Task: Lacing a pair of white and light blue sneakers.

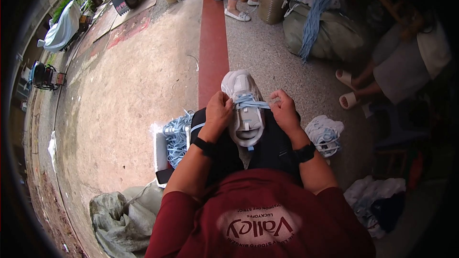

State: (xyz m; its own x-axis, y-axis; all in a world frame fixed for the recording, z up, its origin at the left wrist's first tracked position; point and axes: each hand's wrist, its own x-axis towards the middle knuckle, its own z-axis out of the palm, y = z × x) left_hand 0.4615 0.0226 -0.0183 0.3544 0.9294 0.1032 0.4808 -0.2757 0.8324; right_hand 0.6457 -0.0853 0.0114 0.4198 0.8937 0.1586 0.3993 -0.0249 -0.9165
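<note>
A pale grey-white sneaker [246,120] rests on my lap, toe pointing away from me. Light blue shoelace [245,100] crosses its upper part, threaded near the toe end. My left hand [219,111] is closed at the sneaker's left edge, fingertips at the lacing; a length of lace trails from beneath it over my left thigh. On the other side, my right hand [285,111] pinches the lace, which runs taut across from the sneaker. The exact fingertip grip of the left hand is partly hidden.
To my left a white box [161,150] holds bundled blue laces [178,136], with a phone [164,176] at its near end. Right of my leg lie white shoe parts [324,135]. A large sack [325,33] stands ahead right, near other people's feet. A grey-green sack [114,220] lies lower left.
</note>
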